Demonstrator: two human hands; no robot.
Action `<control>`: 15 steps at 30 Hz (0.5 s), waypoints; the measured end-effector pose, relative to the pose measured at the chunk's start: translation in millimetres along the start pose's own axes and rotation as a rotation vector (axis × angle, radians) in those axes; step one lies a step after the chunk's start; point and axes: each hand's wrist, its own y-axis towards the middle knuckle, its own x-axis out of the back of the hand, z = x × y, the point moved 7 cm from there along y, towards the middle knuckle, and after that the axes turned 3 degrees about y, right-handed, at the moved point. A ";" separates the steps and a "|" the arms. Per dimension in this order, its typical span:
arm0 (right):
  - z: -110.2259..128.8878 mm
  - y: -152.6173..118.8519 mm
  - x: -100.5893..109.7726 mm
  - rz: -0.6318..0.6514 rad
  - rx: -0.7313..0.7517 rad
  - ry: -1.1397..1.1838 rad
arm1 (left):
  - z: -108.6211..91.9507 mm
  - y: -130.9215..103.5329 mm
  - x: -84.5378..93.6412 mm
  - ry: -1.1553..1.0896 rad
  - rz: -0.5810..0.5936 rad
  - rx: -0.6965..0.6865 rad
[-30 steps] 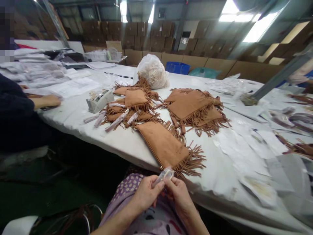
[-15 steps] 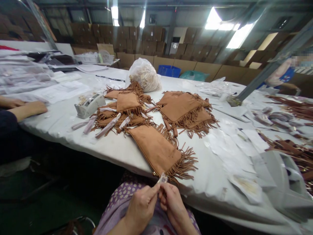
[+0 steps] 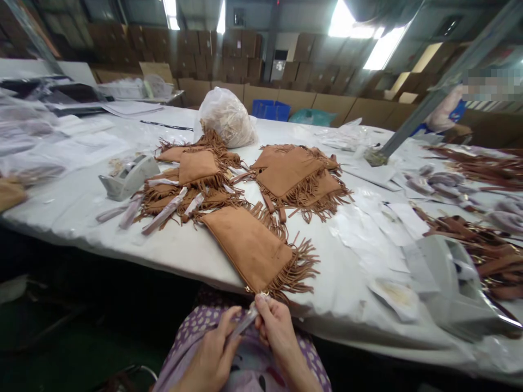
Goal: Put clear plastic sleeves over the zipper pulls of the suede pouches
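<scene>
A brown fringed pouch (image 3: 249, 247) lies flat at the table's front edge, with its gold zipper end towards me. From that corner a wrist strap (image 3: 245, 322) wrapped in clear plastic film slants down over my lap. My right hand (image 3: 280, 335) pinches the strap's upper end close to the pouch corner, thumb on top. Lower down, my left hand (image 3: 214, 348) holds the strap loosely between thumb and fingers. Part of the strap is hidden by the hands.
Fringed pouches with wrapped straps (image 3: 183, 188) lie left, and a pouch pile (image 3: 290, 171) sits right of them. Tape dispensers stand left (image 3: 128, 177) and right (image 3: 449, 283). Brown straps (image 3: 482, 250) lie far right. A filled plastic bag (image 3: 226, 117) stands behind.
My left hand has slid down and left along the strap, away from my right hand. More wrapped strap shows between them. The view has shifted slightly, and the neighbour's arm at left has mostly left view.
</scene>
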 end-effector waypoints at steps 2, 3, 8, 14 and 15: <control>2.8 -0.9 1.3 -0.020 0.021 -0.019 | 5.1 3.1 1.6 -0.121 0.042 0.174; 4.3 -0.9 2.0 -0.027 0.030 -0.030 | 4.8 6.7 0.9 -0.182 0.053 0.236; 6.6 -2.0 7.4 -0.025 0.055 0.012 | -6.3 27.8 -19.8 -0.353 0.133 0.350; -13.8 6.2 12.9 0.014 -0.012 0.110 | -1.5 34.9 -30.6 -0.366 0.163 0.300; -13.0 6.7 16.3 0.031 -0.020 0.088 | 1.8 35.3 -30.0 -0.352 0.156 0.320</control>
